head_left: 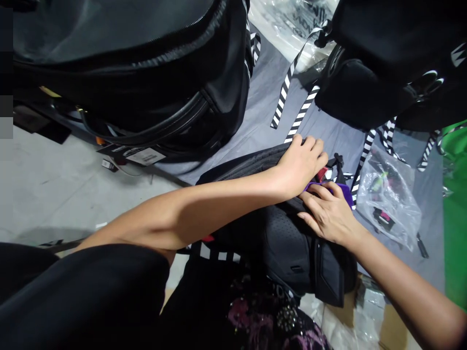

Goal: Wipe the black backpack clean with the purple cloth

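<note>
A black backpack [288, 243] with padded, perforated panels lies across my lap at the edge of the grey-covered surface. My left hand [304, 163] reaches across it, its fingers curled over the far edge. Close beside it, my right hand [330, 214] grips the backpack's rim with bent fingers, the thumb on the near side. Purple fabric [346, 192] shows under and behind the right fingers, whose tips are partly hidden. Just past the hands are a bit of red and a black buckle strap [339, 165].
A large shiny black bag [146, 97] with hanging tags stands at upper left. More black bags [383, 63] with black-and-white striped straps [292, 92] lie at upper right. A clear plastic bag [390, 199] of small parts lies at right, near a green covering [456, 218]. Cardboard [394, 325] sits below.
</note>
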The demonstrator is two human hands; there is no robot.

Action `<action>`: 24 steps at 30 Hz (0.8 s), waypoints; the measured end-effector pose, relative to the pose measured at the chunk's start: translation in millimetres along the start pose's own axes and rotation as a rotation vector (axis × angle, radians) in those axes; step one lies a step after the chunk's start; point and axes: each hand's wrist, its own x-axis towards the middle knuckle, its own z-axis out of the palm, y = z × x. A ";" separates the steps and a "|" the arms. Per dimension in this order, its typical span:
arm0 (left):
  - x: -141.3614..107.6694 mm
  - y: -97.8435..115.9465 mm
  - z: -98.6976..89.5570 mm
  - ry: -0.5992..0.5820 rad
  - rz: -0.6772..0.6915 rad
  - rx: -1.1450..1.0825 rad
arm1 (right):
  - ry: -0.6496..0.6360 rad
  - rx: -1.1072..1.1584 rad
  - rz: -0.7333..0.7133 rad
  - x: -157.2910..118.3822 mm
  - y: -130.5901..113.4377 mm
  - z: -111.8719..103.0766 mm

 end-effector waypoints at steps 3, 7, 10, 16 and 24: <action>-0.6 0.0 0.4 0.009 0.002 0.001 | 0.016 -0.004 0.017 -1.3 -0.4 0.6; -1.0 -0.2 1.5 0.015 0.006 0.006 | 0.004 0.001 0.025 -2.6 -0.3 -0.4; -1.0 -0.3 2.5 0.028 0.001 -0.005 | 0.000 0.014 0.034 -2.5 -0.3 -1.5; -1.5 -0.5 4.3 0.037 -0.002 -0.002 | 0.007 0.028 0.042 -1.5 -0.6 0.2; -0.9 -0.7 7.7 0.072 0.008 0.024 | 0.017 -0.003 0.034 0.0 -2.0 2.1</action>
